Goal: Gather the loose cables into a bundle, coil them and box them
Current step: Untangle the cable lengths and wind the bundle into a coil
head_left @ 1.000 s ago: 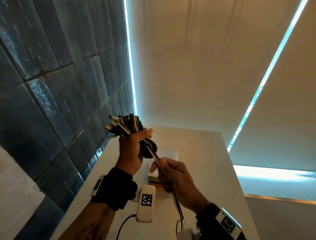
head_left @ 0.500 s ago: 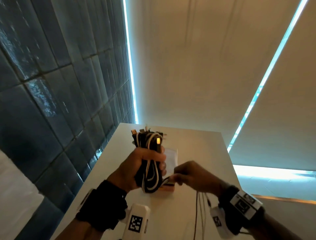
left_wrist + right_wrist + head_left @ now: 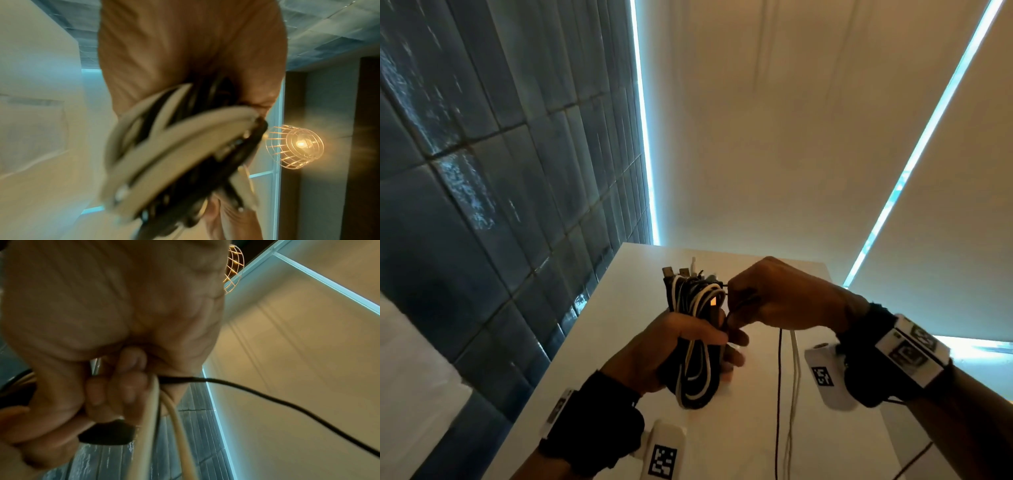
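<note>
Two loose cable ends (image 3: 787, 394), one black and one white, hang from the right hand (image 3: 780, 298) down past the white table (image 3: 835, 445), the right fingers (image 3: 131, 386) curled tight around them. Just left of it, the left hand (image 3: 671, 349) grips the cable bundle (image 3: 697, 342), a coil of black and white leads held upright above the table with fingers wrapped round its middle and plugs at its top. Beyond the table stand a dark tiled wall (image 3: 482, 171) and pale blinds (image 3: 774, 120).
</note>
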